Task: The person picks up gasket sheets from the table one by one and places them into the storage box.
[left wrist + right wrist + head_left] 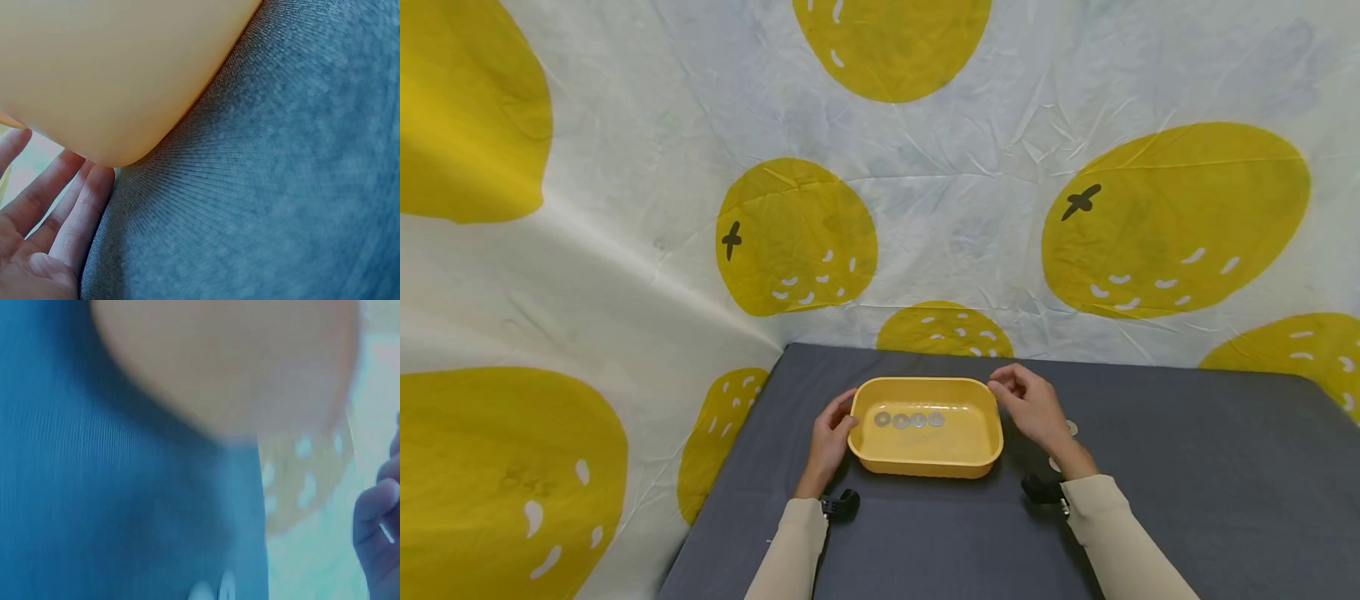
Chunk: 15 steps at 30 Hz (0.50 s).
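Note:
A yellow rectangular tub (925,467) rests on the dark cloth, with several silvery coin-like discs (901,422) in a row on its bottom. At its left end my left hand (830,437) holds the tub, fingers against the outer wall and thumb at the rim. The left wrist view shows those fingers (81,225) touching the tub's lower corner (125,153). Beside the far right corner is my right hand (1028,407), fingers bent, thumb and forefinger close to the rim. Between the bent fingers (375,500) shows a pale sliver; whether it is a held disc is unclear.
Two more discs lie on the cloth, one disc (1071,427) right of my right wrist, the other (1054,464) partly hidden by it. Dark grey cloth (1210,475) covers the table. A lemon-print sheet (955,233) hangs behind and to the left.

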Tool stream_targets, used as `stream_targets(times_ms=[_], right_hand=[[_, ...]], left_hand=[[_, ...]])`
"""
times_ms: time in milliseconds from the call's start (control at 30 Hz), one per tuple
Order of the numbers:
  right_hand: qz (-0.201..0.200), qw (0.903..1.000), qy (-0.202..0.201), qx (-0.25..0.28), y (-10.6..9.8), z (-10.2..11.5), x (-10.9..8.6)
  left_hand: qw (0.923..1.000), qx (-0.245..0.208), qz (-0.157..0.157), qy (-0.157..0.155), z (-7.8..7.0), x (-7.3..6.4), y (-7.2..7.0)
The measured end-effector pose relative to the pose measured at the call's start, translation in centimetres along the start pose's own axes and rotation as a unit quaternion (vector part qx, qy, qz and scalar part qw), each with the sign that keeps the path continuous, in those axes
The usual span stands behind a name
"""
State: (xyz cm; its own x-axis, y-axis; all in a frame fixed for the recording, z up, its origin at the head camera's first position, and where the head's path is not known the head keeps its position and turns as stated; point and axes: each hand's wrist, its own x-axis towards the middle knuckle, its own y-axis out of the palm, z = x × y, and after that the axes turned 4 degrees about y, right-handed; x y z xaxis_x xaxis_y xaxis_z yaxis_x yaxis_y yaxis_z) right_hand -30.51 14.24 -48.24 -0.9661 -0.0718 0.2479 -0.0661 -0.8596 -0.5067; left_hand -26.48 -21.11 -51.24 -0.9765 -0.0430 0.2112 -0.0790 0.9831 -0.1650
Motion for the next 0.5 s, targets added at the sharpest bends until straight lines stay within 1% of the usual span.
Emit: stream_targets(times_ms=[167,267,367,500], right_hand=[[0.037,0.9972,0.052,-0.039,-4.1,-3.3,-0.9],[0.051,0.9942,0.069,-0.064,-6.0,-4.8,-1.5],[0.052,0.9924,0.074,-0.084,-7.2,-6.0,-2.1],[0.058,0.9886,0.085,-0.11,-7.9,-7.2,-2.7]], left_hand=[[1.0,0.005,-0.005,-0.003,-0.1,0.0,0.0],[1.0,0.005,-0.005,-0.003,-0.1,0.0,-0.1],[1.0,0.002,-0.001,-0.005,-0.2,0.0,-0.1],[1.0,0.0,0.003,-0.004,-0.2,0.1,-0.1]])
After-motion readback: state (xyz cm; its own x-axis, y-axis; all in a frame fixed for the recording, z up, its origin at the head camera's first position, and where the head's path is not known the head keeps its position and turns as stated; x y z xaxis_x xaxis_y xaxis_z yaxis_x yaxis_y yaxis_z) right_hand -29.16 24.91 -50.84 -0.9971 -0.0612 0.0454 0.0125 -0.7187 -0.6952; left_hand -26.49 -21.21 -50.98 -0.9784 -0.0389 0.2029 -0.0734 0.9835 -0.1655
